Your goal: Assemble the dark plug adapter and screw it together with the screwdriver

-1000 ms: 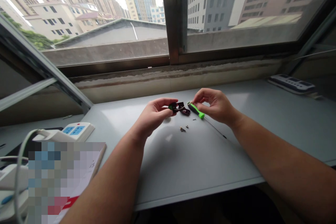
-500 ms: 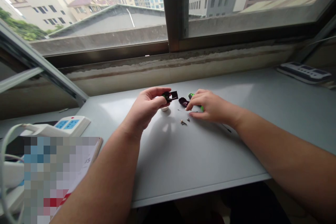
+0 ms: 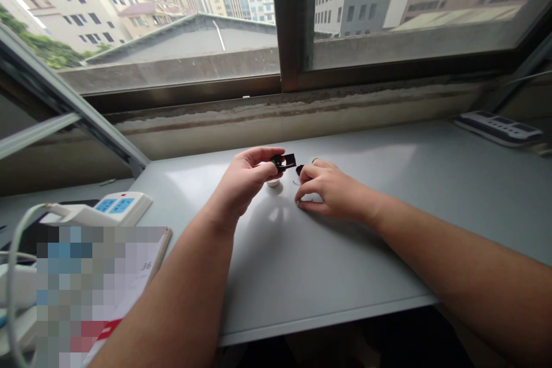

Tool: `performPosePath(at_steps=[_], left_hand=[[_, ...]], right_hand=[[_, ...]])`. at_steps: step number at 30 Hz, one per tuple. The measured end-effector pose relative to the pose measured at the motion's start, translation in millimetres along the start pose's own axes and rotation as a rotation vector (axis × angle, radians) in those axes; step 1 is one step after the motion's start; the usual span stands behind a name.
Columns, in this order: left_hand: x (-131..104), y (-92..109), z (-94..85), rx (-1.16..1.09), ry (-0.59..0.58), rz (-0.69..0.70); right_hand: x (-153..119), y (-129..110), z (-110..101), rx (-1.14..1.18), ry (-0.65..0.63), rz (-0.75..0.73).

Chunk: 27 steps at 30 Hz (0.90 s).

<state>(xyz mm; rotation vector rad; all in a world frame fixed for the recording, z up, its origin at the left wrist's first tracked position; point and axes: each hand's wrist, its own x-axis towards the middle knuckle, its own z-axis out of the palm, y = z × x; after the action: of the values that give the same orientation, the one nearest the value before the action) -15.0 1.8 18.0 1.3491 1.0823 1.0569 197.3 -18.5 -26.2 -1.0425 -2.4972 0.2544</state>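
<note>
My left hand (image 3: 254, 178) grips a small black and green part (image 3: 284, 162) between thumb and fingers, above the table. Just below it a round white object (image 3: 273, 183) rests on the grey table (image 3: 276, 276). My right hand (image 3: 325, 190) is to the right, thumb and index fingertip pinched together near the tabletop where small loose pieces lie; what the fingertips hold is too small to make out. A dark rounded piece (image 3: 299, 170) shows beside its knuckles, mostly hidden, with a bit of green (image 3: 314, 160) behind the hand.
A white power strip (image 3: 133, 207) with a plugged cable lies on the left, above a partly blurred booklet (image 3: 149, 253). A grey and white device (image 3: 498, 127) sits at the back right. Metal shelf bars and a window frame border the table.
My right hand has moved left and toward me, onto the small loose pieces, and now covers them and most of the dark piece. My left hand still holds its part.
</note>
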Motion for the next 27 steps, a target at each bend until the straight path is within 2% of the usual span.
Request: performPosePath(at_steps=[3,6,13,18,27], left_hand=[[0,0,-0.5,0.000,-0.002,-0.001],[0,0,-1.0,0.003,-0.003,-0.005],[-1,0,0.3,0.031,-0.024,-0.018],[-3,1,1.4,0.051,-0.061,-0.048],[-6,1,4.9,0.101,-0.126,-0.093]], right_hand=[[1,1,-1,0.010,0.005,-0.005],[-1,6,-7,0.080,0.062,-0.012],[-13,11,-35,0.313,0.377,0.112],[-15,7,-45,0.458,0.591,0.037],[-8,10,-36,0.788,0.598,-0.023]])
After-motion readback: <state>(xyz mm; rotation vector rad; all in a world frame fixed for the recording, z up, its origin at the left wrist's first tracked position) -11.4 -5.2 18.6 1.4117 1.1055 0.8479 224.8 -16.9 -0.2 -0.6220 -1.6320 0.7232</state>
